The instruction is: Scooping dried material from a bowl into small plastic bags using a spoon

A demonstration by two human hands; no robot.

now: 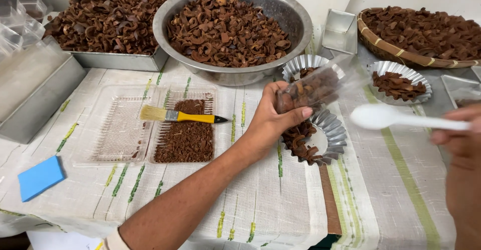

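- The left hand (268, 122) has its grip clamped around a clear plastic pouch (320, 84), thumb on the near side and fingers wrapped behind, so the pouch lies tilted with its open mouth pointing toward two o'clock.
- The pouch is already part full of brown dried peel pieces (310, 88); it hangs directly over a fluted foil cup (334, 132), likely so that anything falling lands in the cup rather than on the cloth.
- The right hand (458, 144) comes in from three o'clock, its grip closed on the handle of a white plastic spoon (381, 117). The spoon's bowl, which looks empty, points toward nine o'clock, near the pouch mouth but apart from it.
- A second foil cup (401, 74) with a small portion sits at two o'clock from the pouch, and a third (305, 62) peeks out behind it.
- Bulk stock lines the far edge of the surface (280, 200): a heaped steel tray (120, 59) at eleven o'clock, a big steel bowl (235, 74) at twelve, a woven basket (396, 52) at one.
- At nine o'clock a yellow-handled brush (175, 115) lies across a clear ridged tray (125, 124) holding fine crumbs; a blue card (40, 177) lies near eight o'clock.
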